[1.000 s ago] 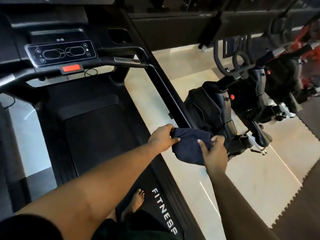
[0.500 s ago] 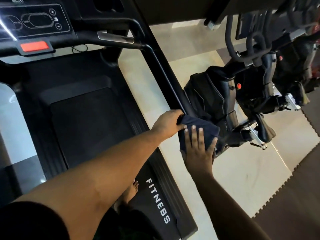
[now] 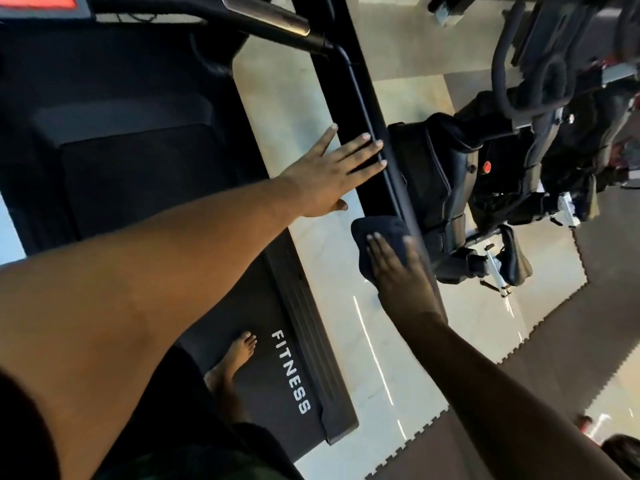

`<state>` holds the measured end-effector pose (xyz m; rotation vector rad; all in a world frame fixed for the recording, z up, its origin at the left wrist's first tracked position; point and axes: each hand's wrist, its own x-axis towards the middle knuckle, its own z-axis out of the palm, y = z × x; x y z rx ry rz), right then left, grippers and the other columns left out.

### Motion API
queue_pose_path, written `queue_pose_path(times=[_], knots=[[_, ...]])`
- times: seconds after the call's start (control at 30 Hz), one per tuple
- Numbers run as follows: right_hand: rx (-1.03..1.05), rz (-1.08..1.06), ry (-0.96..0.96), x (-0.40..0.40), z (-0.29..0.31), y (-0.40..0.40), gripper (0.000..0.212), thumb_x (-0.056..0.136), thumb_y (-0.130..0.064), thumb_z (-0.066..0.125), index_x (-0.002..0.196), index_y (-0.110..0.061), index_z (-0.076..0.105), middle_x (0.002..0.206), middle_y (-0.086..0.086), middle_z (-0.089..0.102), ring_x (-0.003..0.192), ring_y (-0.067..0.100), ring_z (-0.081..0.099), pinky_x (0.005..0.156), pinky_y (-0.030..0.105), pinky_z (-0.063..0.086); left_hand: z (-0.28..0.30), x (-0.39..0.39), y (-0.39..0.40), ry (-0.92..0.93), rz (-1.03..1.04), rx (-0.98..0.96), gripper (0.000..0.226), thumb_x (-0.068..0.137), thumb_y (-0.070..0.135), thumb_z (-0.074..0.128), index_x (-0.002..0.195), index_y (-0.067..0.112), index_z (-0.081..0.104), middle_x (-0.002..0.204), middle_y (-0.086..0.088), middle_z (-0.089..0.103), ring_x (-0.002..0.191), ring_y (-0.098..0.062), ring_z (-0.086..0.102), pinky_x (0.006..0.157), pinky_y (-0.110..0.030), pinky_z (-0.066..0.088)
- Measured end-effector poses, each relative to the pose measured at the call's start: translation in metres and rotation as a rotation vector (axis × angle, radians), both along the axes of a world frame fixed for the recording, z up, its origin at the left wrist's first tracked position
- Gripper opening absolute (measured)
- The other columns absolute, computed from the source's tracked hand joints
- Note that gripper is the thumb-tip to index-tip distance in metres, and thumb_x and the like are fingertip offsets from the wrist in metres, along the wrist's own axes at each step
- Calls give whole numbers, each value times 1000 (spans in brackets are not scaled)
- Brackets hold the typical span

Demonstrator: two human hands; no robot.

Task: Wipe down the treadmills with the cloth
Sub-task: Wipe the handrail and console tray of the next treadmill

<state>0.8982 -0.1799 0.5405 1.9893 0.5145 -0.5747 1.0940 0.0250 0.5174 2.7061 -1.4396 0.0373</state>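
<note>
Cloth [image 3: 379, 237], dark and folded, sits on the treadmill's right side rail [image 3: 367, 109], pinned flat under our right hand [image 3: 398, 271], fingers straight. Left hand [image 3: 332, 174] rests spread and empty on the rail higher up. We judge the cloth light, soft, prone to bunching; palm pressure suits it.

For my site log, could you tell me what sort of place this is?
Most likely a gym: a treadmill marked FITNESS, an exercise bike beside it, and interlocking floor mats.
</note>
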Motion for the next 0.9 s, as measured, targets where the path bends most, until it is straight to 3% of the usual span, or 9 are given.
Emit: queue_pose_path(times=[0.07,0.17,0.27,0.37,0.47,0.53,0.63,0.77,0.9], knots=[[267,-162,-208,-28,22,-4,79,103,-44,44,165,-14,5,172,7,-9,159,31,-7,112,78,-15,0,4,11,35,43,27,103,98,54,57,161,21,-17,170,-10,-19,158,-28,-13,123,-67,4],[420,-351,-324,-58,34,-5,82,100,-46,52,165,-21,9,173,4,-4,158,39,4,118,72,10,6,8,12,49,80,38,104,98,52,59,161,21,-17,170,-9,-20,158,-27,-13,122,-69,4],[468,-329,-340,8,28,10,93,97,-47,59,165,-23,-1,171,5,-18,157,43,-2,117,73,15,16,26,17,1,74,41,105,96,51,61,162,19,-14,171,-10,-17,159,-27,-11,121,-69,4],[479,-314,-368,81,20,32,102,93,-43,67,164,-26,-4,171,4,-19,157,42,-6,116,72,21,12,31,19,-12,74,81,107,95,51,62,161,19,-16,171,-11,-17,159,-27,-11,121,-69,5],[507,-384,-346,66,20,24,107,89,-35,74,165,-23,-2,171,4,-17,157,44,-3,117,65,29,9,24,11,32,49,104,107,96,49,62,161,19,-19,170,-10,-21,158,-26,-13,122,-69,4],[438,-382,-279,23,24,12,112,86,-39,76,165,-18,0,171,5,-18,156,46,-6,118,64,29,8,22,10,23,32,119,108,97,48,61,160,19,-20,169,-10,-23,158,-27,-14,122,-69,3],[324,-337,-160,-2,32,7,96,93,-46,65,164,-10,11,171,9,-16,154,49,-15,116,71,19,9,31,20,6,47,133,107,97,46,61,160,18,-21,169,-11,-23,158,-27,-15,121,-70,2],[181,-191,-61,76,30,38,73,103,-45,44,163,-11,19,169,16,-20,148,47,-33,112,81,2,15,55,31,24,129,101,105,98,39,61,160,20,-22,169,-10,-24,158,-26,-15,120,-71,1],[-6,-95,-28,126,13,68,71,107,-42,30,163,-6,2,166,23,-23,149,46,-32,107,86,-1,9,72,40,-19,98,138,109,96,33,63,158,24,-26,169,-9,-24,158,-28,-13,119,-72,-1]])
